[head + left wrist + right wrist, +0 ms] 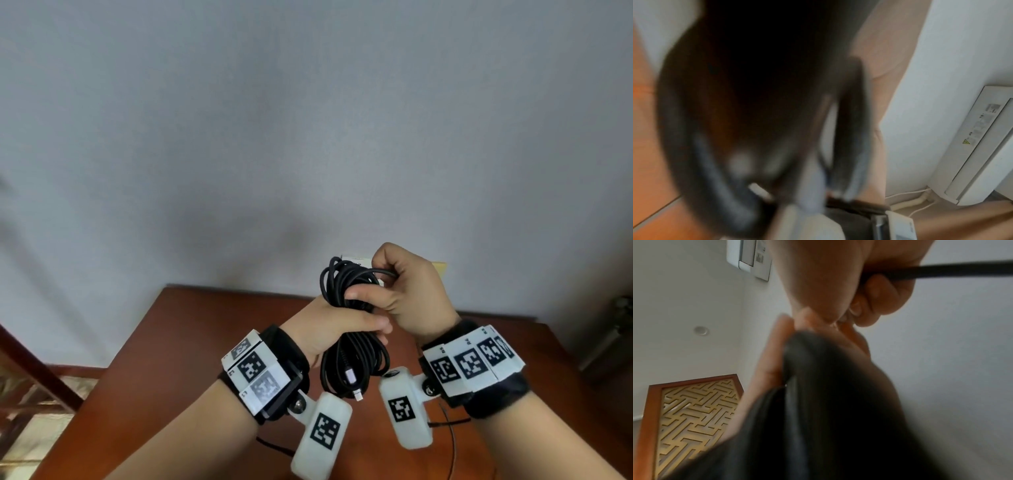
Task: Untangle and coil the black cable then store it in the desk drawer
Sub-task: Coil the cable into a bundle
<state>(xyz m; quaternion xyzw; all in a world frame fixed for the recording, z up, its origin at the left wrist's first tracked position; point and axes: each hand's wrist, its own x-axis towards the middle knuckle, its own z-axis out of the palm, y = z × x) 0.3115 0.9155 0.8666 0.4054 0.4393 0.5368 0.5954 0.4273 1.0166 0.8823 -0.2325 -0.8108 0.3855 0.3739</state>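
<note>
The cable (352, 329) is held as a bundle of loops in the air above the far part of the worktop (178, 342), clear of it. The left hand (329, 325) is wrapped round the bundle's waist; the right hand (404, 291) is curled on a strand at the upper loops. The cable is judged light, limp and springy, so loops may slip free. Hold is best kept at the waist, where all turns cross. A plug (354, 383) hangs loose below. No drawer is seen.
</note>
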